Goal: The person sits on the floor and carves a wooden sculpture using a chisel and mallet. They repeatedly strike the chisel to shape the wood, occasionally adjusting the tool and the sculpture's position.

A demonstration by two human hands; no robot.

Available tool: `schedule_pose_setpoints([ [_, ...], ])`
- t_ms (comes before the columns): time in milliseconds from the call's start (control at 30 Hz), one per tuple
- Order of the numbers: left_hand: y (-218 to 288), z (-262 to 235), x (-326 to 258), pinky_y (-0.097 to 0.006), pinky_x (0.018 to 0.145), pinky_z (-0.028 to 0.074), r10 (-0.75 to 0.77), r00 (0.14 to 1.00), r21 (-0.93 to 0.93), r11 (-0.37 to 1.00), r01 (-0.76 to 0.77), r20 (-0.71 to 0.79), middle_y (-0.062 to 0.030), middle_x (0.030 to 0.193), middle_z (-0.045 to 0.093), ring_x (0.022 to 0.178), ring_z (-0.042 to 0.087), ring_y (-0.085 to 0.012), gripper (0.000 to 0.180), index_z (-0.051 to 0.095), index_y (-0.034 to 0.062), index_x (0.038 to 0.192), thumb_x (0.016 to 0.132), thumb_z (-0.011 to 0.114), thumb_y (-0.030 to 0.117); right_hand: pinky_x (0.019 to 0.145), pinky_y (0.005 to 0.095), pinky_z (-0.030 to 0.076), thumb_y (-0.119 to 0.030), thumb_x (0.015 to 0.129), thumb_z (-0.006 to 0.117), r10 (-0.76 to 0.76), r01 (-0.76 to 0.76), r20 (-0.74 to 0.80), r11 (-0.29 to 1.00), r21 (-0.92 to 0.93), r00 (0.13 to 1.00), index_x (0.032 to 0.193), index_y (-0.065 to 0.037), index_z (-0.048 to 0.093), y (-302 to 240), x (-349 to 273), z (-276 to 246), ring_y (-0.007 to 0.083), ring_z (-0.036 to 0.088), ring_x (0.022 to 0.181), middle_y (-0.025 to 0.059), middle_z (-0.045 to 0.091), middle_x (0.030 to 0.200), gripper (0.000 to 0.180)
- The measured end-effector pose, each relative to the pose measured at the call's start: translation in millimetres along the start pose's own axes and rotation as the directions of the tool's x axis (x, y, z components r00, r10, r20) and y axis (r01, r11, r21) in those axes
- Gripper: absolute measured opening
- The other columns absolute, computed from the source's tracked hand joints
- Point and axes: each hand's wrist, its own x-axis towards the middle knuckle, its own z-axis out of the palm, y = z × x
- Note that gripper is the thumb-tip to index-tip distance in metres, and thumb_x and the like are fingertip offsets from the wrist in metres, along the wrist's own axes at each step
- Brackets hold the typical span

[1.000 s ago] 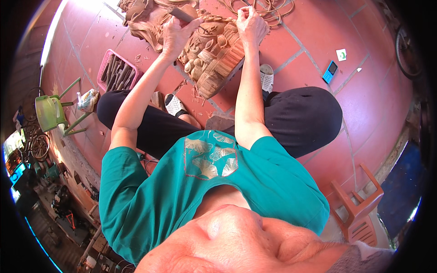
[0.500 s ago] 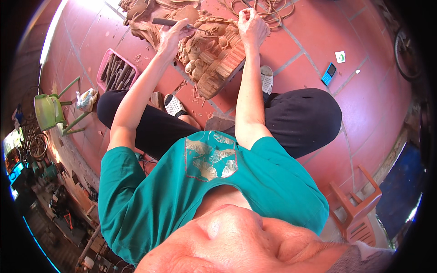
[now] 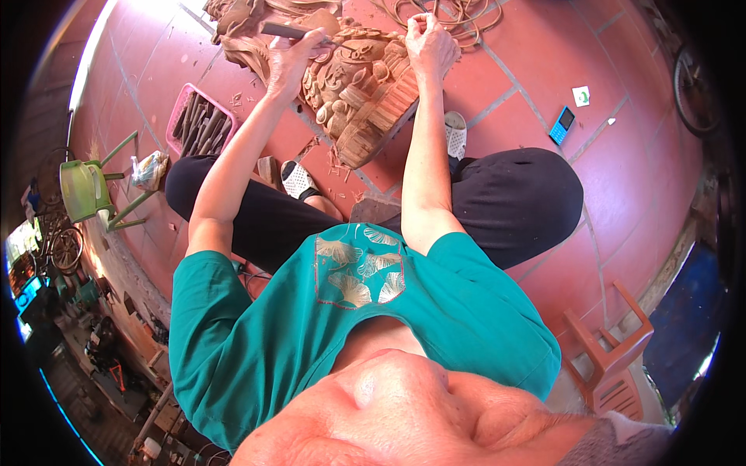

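The person sat low over a red tiled floor [image 3: 536, 116], both bare arms stretched forward to a carved wooden block [image 3: 364, 93] that stood on the tiles just ahead of the knees, its face covered in rounded relief work and its near end cut into ridges. The left hand [image 3: 291, 58] lay on the upper left part of the carving with its fingers wrapped around a dark-handled chisel [image 3: 284, 31], the handle pointing out to the left. The right hand [image 3: 429, 43] was at the top right edge of the carving, its fingers curled close together; whether they gripped anything could not be told. More carved wood [image 3: 241, 31] lay touching the block beyond the left hand. To the left, near the person's left knee, stood a pink basket [image 3: 183, 116] full of dark tools. A coil of cord [image 3: 458, 14] lay beyond the right hand. Well off to the right, a small blue phone [image 3: 562, 124] rested on the tiles, and a green watering can [image 3: 81, 190] stood far to the left.
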Motion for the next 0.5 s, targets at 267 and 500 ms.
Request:
schedule_pose_setpoints([
  [267, 9, 15, -12, -0.025, 0.070, 0.056, 0.061, 0.994, 0.225, 0.971, -0.079, 0.088, -0.0064, 0.084, 0.068, 0.078, 0.068, -0.0133, 0.013, 0.063, -0.0005, 0.091, 0.089, 0.070, 0.011, 0.066, 0.0414, 0.049, -0.031, 0.085, 0.066, 0.027, -0.027, 0.026, 1.000, 0.001, 0.999, 0.087, -0.017, 0.069, 4, 1, 3, 0.0289, 0.068, 0.070, 0.0059, 0.071, 0.073, 0.014],
  [500, 14, 39, -31, -0.026, 0.066, 0.052, 0.336, 0.904, 0.687, 0.593, -0.421, 0.264, -0.0040, 0.076, 0.068, 0.069, 0.063, -0.0089, 0.017, 0.064, 0.0046, 0.086, 0.085, 0.074, 0.018, 0.067, 0.0413, 0.049, -0.026, 0.084, 0.066, -0.014, 0.014, -0.017, 1.000, 0.024, 1.000, 0.084, -0.015, 0.067, 5, -1, 7, 0.0296, 0.066, 0.068, 0.0076, 0.068, 0.068, 0.011],
])
